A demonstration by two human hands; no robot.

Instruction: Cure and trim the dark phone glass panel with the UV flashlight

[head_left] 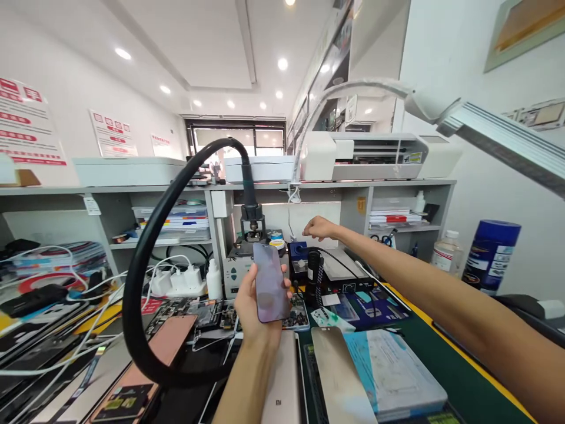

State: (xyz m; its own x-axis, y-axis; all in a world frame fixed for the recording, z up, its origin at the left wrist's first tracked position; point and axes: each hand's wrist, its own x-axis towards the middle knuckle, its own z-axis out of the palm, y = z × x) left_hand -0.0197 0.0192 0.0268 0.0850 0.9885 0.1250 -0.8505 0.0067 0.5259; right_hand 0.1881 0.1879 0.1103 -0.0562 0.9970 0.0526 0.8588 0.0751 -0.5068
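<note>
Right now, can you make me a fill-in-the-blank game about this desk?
The left hand holds a ____.
The thick, looping hose is colored ____.
The big can at the right has a ____ cap.
The panel beside the left wrist shows the letters ____.

Missing words: phone; black; blue; MI.

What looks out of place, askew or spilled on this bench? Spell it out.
White cables straggle over the phone panels on the left, which looks untidy. Right of centre, a beige sheet lies askew beside a blue-and-white package, out of line with it. No spill is visible.
</note>
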